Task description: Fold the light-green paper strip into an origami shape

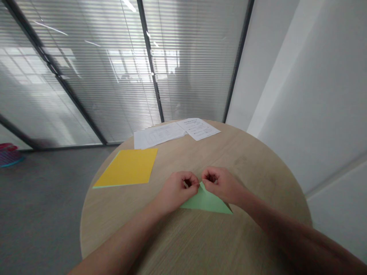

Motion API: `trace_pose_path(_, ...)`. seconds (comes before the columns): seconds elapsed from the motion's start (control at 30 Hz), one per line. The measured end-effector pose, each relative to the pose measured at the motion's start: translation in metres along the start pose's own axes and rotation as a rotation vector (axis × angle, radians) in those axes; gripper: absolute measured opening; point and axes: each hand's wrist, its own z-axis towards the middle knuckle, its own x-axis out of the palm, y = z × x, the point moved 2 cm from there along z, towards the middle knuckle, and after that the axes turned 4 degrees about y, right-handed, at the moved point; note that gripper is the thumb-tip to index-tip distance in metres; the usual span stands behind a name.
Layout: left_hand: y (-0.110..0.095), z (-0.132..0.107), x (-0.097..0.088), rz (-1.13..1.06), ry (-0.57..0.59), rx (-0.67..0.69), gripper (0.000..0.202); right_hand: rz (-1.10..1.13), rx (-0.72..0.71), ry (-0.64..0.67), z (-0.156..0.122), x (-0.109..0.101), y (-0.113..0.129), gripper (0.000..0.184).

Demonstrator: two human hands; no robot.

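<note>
A sheet of green paper, folded into a triangle, lies on the round wooden table with its long edge toward me. My left hand pinches it near the top corner, thumb and fingertips together. Just to the right, my right hand is closed in a similar pinch at the same corner. The two sets of fingertips are close together with the paper's tip between them. The right corner of the triangle is slightly raised off the table, and its left corner is partly behind my left hand.
On the table's left lies a stack of yellow paper with a green edge beneath. White printed sheets lie at the far edge. The table stands by a glass partition with blinds. A basket is on the floor at far left.
</note>
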Motion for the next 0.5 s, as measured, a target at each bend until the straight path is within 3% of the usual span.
trace_pose_path(0.5,0.001,-0.002,-0.017,0.010,0.045,-0.016,0.011,0.050,0.053,-0.172,0.004,-0.038,-0.015,0.011)
